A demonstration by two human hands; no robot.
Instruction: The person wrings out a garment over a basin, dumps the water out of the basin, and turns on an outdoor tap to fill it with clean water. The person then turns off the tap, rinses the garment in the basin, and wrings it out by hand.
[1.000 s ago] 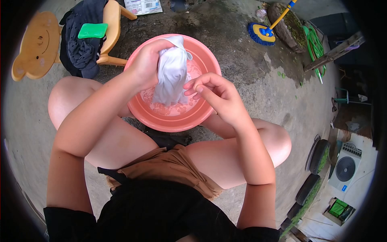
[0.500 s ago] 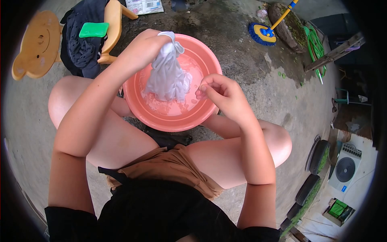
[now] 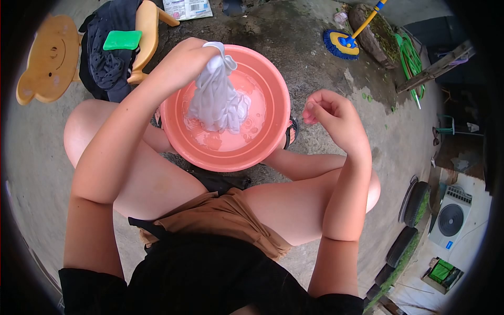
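My left hand (image 3: 190, 56) is closed on the upper edge of a wet white cloth garment (image 3: 216, 97), its fingers mostly hidden behind the wrist and fabric. The bunched garment hangs down into a round pink basin (image 3: 231, 161), its lower folds resting in shallow water. To the right of the basin, above the concrete, my right hand (image 3: 332, 113) is held with fingers curled and the thumb against them. Whether anything small is between those fingertips cannot be made out.
A yellow bear-faced chair (image 3: 47, 60) at the left bears dark clothes (image 3: 107, 68) and a green soap-like block (image 3: 122, 40). A printed packet (image 3: 188, 8) lies behind. A blue-and-yellow brush (image 3: 341, 44) and green hose (image 3: 412, 63) are at the upper right.
My right hand has moved right, from over the basin's rim to outside it, fingers still curled. My left hand and the white garment have hardly moved.
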